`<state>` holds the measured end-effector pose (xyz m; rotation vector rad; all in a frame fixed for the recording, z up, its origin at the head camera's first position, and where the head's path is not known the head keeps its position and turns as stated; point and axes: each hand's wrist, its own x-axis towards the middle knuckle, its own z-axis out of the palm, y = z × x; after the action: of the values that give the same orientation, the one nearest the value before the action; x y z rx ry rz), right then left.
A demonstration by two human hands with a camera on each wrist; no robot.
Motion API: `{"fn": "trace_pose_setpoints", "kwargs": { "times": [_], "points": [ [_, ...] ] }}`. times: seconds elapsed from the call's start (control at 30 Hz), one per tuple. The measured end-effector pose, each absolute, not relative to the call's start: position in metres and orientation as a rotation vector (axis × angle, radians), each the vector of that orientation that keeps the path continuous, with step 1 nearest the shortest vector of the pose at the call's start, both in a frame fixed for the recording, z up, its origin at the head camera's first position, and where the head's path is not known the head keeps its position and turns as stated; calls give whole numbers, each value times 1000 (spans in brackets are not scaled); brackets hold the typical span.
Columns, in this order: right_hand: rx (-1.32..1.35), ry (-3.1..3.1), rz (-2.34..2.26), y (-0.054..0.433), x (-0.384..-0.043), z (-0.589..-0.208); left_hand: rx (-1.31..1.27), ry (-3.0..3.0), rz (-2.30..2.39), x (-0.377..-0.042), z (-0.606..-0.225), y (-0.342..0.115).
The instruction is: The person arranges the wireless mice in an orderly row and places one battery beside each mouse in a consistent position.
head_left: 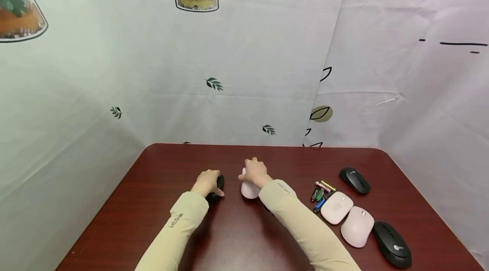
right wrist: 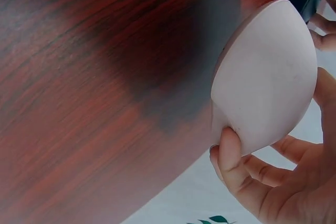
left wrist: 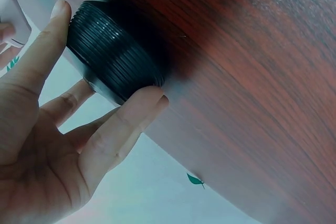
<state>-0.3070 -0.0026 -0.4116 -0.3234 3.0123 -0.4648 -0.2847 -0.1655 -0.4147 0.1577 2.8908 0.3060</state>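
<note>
My left hand grips a black mouse on the table, left of the middle. In the left wrist view, the thumb and fingers hold the black mouse by its ends, and its ribbed side faces the camera. Just to the right, my right hand grips a white mouse from above. The right wrist view has the smooth back of the white mouse between thumb and fingers. A small gap separates the two mice in the head view.
On the table's right side lie a black mouse, two pale mice and another black mouse. Several batteries are bunched beside them. A dark edge peeks out under the right sleeve. White printed cloth hangs behind the brown table.
</note>
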Motion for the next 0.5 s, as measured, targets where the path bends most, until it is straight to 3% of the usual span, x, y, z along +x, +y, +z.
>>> {"fn": "trace_pose_setpoints", "kwargs": {
  "times": [0.5],
  "points": [
    [-292,2966,-448,-9,-305,-424,160,2919,290,-282,-417,-164]
  ]
}}
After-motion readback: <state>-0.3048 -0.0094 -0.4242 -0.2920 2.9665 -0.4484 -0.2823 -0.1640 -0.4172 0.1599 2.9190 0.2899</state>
